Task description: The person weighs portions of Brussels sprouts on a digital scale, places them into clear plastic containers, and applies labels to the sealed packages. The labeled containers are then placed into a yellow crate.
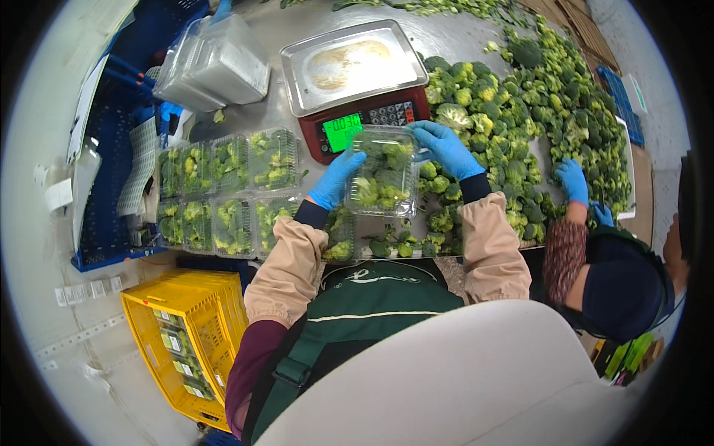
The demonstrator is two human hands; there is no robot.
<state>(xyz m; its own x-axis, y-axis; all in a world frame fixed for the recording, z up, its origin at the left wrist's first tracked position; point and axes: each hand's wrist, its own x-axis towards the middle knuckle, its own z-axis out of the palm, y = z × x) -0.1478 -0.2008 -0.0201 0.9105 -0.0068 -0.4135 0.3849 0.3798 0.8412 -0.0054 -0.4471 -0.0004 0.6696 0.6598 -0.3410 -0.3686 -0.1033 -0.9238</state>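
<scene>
A clear plastic clamshell container [384, 173] filled with broccoli florets is held above the near side of the table. My left hand [336, 179], in a blue glove, grips its left side with the thumb over the edge. At the upper right corner, the gloved fingers of my right hand [443, 146] pinch the rim. The lid looks down over the florets; whether it is fastened I cannot tell. Just beyond is a red digital scale [365, 118] with a lit green display and a steel tray [354, 67] on top. Packed broccoli containers [231, 167] stand in two rows to the left.
Loose broccoli florets [474, 106] cover the table's right side. Stacked clear containers [223, 67] stand at the back left. A co-worker's gloved hand [573, 179] touches the florets at right. A yellow crate [184, 284] with labelled packs is at lower left, below a blue crate [106, 167].
</scene>
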